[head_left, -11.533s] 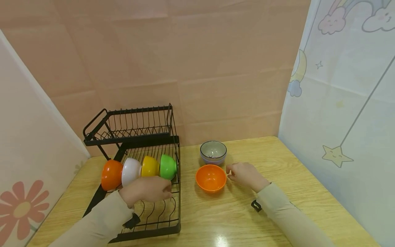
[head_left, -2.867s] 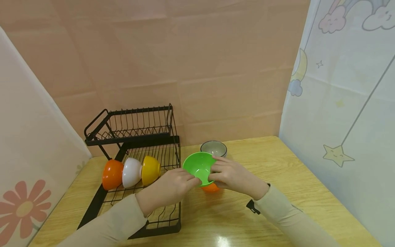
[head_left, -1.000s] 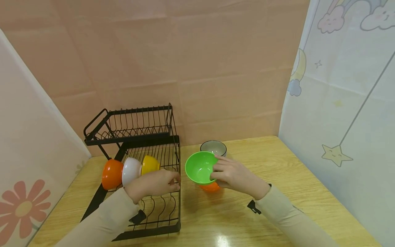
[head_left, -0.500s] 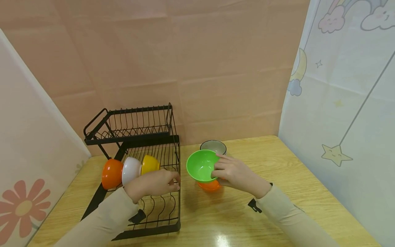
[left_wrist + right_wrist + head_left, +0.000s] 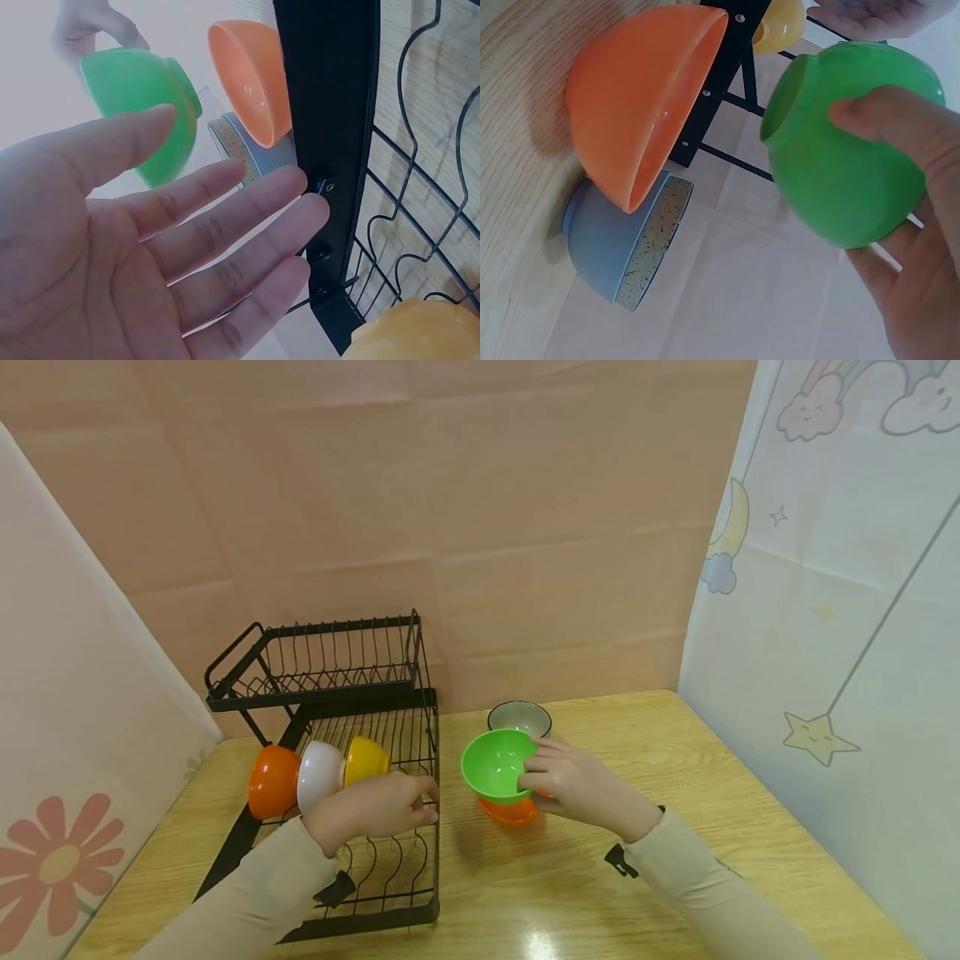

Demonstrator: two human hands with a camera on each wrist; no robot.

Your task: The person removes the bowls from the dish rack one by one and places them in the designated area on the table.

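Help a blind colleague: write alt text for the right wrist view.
The right hand holds a green bowl above a wooden table, where an orange bowl and a blue bowl stand; a black rack shows behind.

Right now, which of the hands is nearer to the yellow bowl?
Left. The left hand is over the rack, just in front of the yellow bowl; the right hand is farther off, holding the green bowl.

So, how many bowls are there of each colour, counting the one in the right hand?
Orange bowls: 2
White bowl: 1
Yellow bowl: 1
Green bowl: 1
Blue-grey bowl: 1
Total: 6 bowls
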